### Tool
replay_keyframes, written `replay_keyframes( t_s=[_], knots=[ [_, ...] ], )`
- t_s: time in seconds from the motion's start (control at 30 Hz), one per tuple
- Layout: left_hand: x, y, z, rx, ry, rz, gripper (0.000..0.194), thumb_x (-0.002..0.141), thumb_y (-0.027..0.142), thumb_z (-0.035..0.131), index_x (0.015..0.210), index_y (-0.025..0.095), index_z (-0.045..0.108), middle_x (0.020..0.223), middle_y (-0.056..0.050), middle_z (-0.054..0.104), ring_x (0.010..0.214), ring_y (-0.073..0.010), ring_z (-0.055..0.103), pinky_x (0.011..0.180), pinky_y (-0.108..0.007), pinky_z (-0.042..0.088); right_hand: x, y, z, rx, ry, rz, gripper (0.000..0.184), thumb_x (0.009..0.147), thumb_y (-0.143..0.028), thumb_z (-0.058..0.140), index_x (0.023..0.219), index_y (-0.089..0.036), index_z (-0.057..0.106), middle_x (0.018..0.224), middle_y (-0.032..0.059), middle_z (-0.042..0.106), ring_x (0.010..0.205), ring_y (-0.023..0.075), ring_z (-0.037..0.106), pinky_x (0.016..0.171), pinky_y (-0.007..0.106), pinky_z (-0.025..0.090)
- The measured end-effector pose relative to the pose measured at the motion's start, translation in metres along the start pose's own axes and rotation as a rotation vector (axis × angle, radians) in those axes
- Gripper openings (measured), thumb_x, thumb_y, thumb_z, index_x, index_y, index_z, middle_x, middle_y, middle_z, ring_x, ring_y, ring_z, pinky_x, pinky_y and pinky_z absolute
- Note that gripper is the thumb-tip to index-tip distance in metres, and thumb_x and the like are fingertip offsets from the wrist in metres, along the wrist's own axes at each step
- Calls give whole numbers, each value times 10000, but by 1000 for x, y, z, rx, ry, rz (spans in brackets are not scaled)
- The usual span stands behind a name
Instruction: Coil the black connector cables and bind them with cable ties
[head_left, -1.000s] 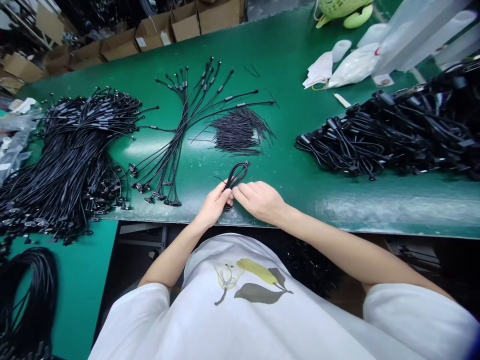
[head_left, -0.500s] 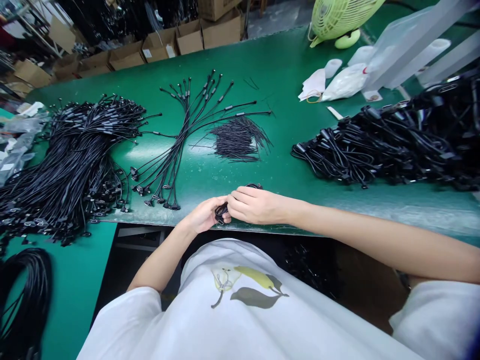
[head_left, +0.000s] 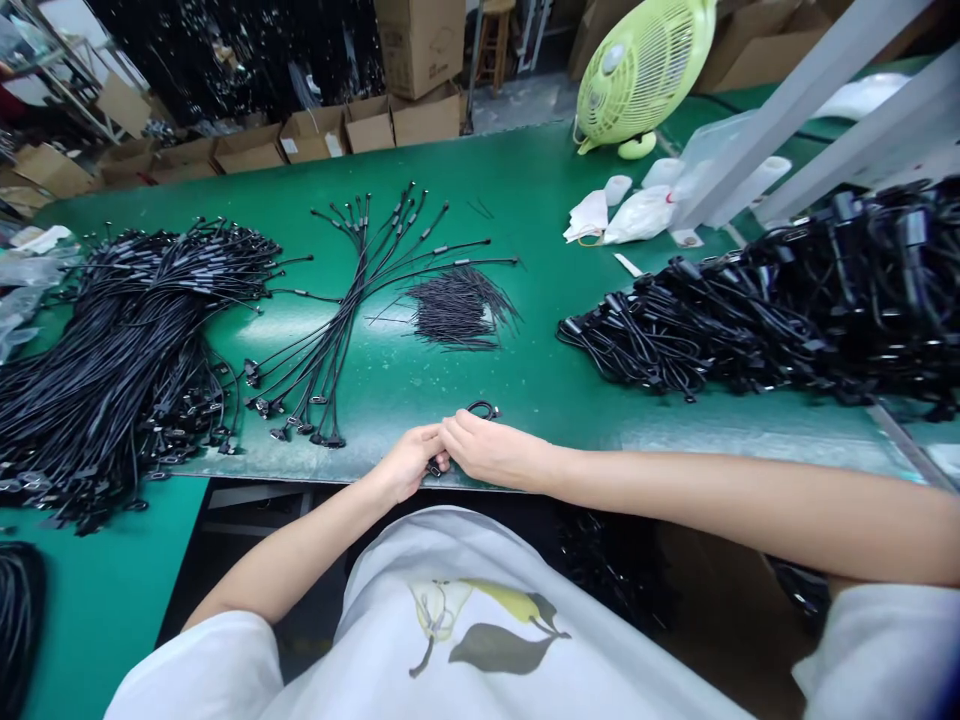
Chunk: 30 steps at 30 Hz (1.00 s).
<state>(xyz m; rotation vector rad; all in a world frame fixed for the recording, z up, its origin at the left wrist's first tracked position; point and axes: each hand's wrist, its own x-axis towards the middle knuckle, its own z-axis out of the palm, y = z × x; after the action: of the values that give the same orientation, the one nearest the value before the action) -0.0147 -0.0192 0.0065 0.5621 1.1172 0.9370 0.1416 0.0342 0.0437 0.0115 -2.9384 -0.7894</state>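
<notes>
My left hand and right hand met above the near edge of the green counter, both grasping a looped black cable. Its loop showed beyond my right knuckles, and one dark end showed beneath the fingers; the rest was hidden. Ahead lay a heap of short black ties, with loose cables fanned to its left and bundled cables piled to its right.
</notes>
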Motion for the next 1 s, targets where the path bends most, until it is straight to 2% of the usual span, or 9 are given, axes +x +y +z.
replay_keyframes(
  t_s=[0.23, 0.33, 0.47, 0.57, 0.63, 0.73, 0.87, 0.93, 1.0],
  knots=[
    [-7, 4, 6, 48, 2, -17, 186, 640, 227, 727, 572, 145, 575, 522, 35, 516, 568, -97, 456, 578, -226, 342, 5, 1, -8, -10, -23, 9, 296, 818, -4, 388, 697, -134, 625, 663, 73, 508, 570, 183, 417, 552, 343, 269],
    [-11, 15, 7, -28, -5, 30, 67, 660, 190, 683, 658, 137, 642, 654, 1, 616, 681, -119, 520, 645, -232, 383, 9, 13, -6, 156, -92, 130, 246, 811, -28, 415, 702, -133, 609, 631, 51, 503, 513, 163, 405, 507, 322, 219],
    [0, 26, 9, -263, 102, 101, 140, 770, 263, 619, 768, 138, 681, 777, -38, 671, 771, -145, 574, 715, -255, 434, 19, 20, 4, 594, -22, 540, 230, 888, -163, 415, 755, -139, 602, 701, 61, 561, 553, 143, 434, 526, 301, 239],
    [12, 29, 7, -289, 127, 146, 197, 789, 336, 643, 751, 146, 678, 795, -54, 673, 816, -172, 596, 780, -297, 453, 27, 8, 15, 1132, 267, 946, 304, 916, -302, 418, 667, -173, 534, 694, 37, 544, 637, 141, 466, 596, 274, 305],
    [13, 31, 2, -172, 78, 285, 196, 762, 346, 691, 807, 156, 705, 914, -67, 675, 898, -188, 591, 845, -311, 440, 29, -4, 23, 1439, 395, 1099, 349, 916, -396, 418, 648, -188, 500, 640, 7, 503, 594, 128, 439, 579, 258, 318],
    [6, 34, -9, 170, -14, 502, 156, 772, 285, 677, 888, 209, 747, 1106, -66, 612, 1068, -215, 532, 961, -324, 383, 23, -11, 34, 1622, 399, 1136, 410, 911, -512, 396, 666, -198, 496, 545, -38, 403, 456, 98, 305, 467, 240, 262],
    [-5, 31, -15, 715, -93, 590, 253, 827, 169, 540, 782, 253, 774, 914, -52, 554, 960, -211, 483, 957, -332, 347, 6, 0, 30, 1628, 455, 1226, 380, 900, -486, 443, 657, -200, 496, 529, -43, 373, 467, 101, 304, 467, 237, 262],
    [-4, 27, -15, 759, -98, 553, 256, 816, 159, 531, 766, 237, 769, 827, -40, 526, 871, -200, 481, 898, -319, 365, 4, 1, 18, 1488, 491, 1187, 340, 903, -419, 465, 656, -194, 525, 602, -7, 481, 567, 124, 420, 557, 248, 338],
    [-3, 29, -15, 629, -73, 476, 249, 833, 192, 513, 809, 212, 760, 817, -37, 541, 841, -194, 500, 861, -307, 381, 8, -7, 6, 1350, 444, 966, 309, 916, -357, 458, 683, -188, 573, 732, 33, 592, 704, 150, 515, 669, 266, 384]
  ],
)
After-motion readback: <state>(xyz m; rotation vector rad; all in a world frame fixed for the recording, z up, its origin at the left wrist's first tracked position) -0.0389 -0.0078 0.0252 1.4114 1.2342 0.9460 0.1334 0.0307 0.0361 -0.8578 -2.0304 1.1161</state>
